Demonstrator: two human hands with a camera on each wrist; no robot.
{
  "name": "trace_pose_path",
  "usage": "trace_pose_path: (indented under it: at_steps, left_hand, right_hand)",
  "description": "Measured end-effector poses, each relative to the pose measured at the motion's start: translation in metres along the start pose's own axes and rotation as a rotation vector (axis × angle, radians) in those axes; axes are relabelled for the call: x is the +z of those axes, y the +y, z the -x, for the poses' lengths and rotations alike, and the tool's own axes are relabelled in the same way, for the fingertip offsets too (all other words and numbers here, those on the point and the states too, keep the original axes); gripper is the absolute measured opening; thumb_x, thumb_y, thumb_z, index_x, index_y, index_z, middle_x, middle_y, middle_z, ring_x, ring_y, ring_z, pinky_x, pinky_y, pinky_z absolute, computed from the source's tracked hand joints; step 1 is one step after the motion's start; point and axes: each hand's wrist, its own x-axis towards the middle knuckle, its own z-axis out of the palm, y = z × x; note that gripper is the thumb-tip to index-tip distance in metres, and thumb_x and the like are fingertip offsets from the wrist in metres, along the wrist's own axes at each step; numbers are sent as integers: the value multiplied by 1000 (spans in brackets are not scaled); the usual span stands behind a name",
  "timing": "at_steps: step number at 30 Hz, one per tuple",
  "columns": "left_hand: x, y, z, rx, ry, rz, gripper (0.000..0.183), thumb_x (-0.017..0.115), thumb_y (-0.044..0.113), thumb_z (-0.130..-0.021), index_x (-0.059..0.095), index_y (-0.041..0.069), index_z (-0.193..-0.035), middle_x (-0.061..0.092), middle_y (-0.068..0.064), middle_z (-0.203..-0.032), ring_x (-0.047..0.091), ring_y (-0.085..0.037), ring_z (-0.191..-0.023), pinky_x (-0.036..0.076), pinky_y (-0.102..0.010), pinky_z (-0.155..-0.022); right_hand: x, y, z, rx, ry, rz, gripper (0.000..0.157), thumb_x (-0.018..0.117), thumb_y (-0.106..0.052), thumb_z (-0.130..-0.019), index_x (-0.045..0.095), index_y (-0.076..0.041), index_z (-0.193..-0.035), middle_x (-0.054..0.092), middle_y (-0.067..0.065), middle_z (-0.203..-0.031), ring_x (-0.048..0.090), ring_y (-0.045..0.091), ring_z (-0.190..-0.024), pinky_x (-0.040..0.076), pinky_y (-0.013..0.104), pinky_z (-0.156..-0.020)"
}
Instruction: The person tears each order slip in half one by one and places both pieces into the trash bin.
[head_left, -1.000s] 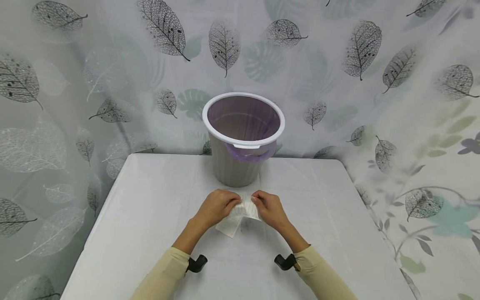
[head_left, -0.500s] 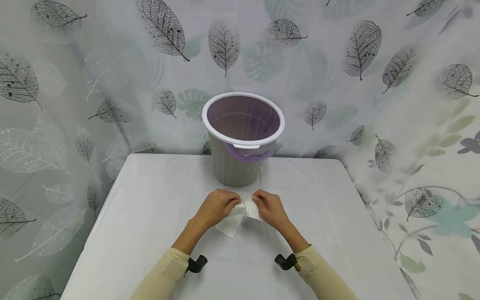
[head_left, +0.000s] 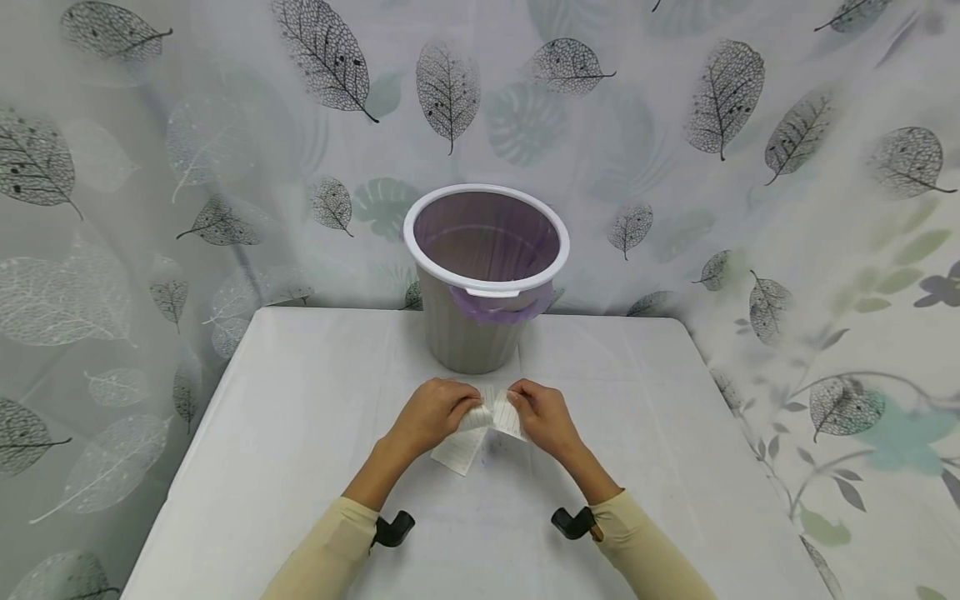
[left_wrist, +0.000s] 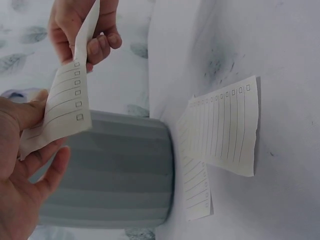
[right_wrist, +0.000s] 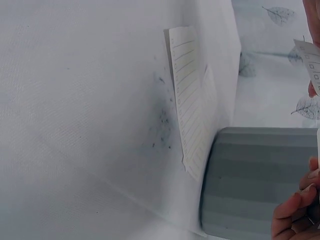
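While my left hand (head_left: 435,408) pinches one end of a strip of ruled checklist paper (left_wrist: 65,97), thumb on top and fingers underneath, my right hand (head_left: 542,417) pinches paper at the other side, its remaining fingers curled in. Both hands are raised above the table, close together without touching, and the paper spans the space between them. It bends sharply near my right hand; I cannot tell whether it is one whole sheet there or two pieces meeting. Printed lines run across it, each with a small box at the end.

Below, two loose scraps of the same print lie on the white tablecloth (head_left: 300,433): a larger scrap (left_wrist: 225,127) with uneven edges, and a smaller scrap (left_wrist: 196,192) partly overlapped by it. From my head view they sit under and just in front of my left hand. Dark specks (left_wrist: 217,65) mark the cloth beside them.

Just beyond my hands a grey ribbed waste bin (head_left: 472,342) stands upright, with a white rim and a translucent purple liner (head_left: 498,315) folded over the front. Behind it hangs a leaf-print curtain (head_left: 405,50). I wear pale yellow sleeves (head_left: 322,546), and a black wrist camera (head_left: 395,528) juts inward from each wrist.
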Motion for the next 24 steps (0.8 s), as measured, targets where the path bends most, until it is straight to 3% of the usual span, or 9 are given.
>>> trace_pose_path:
  at_steps: [14, 24]
  left_hand:
    - [-4, 4, -2, 9, 25, -18, 7, 76, 10, -96, 78, 4, -95, 77, -4, -92, 72, -18, -82, 58, -37, -77]
    - [-16, 5, -5, 9, 47, -32, 4, 77, 4, -94, 79, 3, -97, 77, -5, -93, 74, -21, -85, 59, -37, -78]
  right_hand:
    - [-4, 5, 2, 56, 24, 4, 12, 67, -3, -100, 74, -6, -91, 71, -1, -82, 54, 10, -60, 47, 29, -55]
    - [-15, 2, -1, 51, 43, 18, 12, 67, -2, -100, 74, -4, -91, 72, 4, -82, 56, 13, -62, 48, 30, -57]
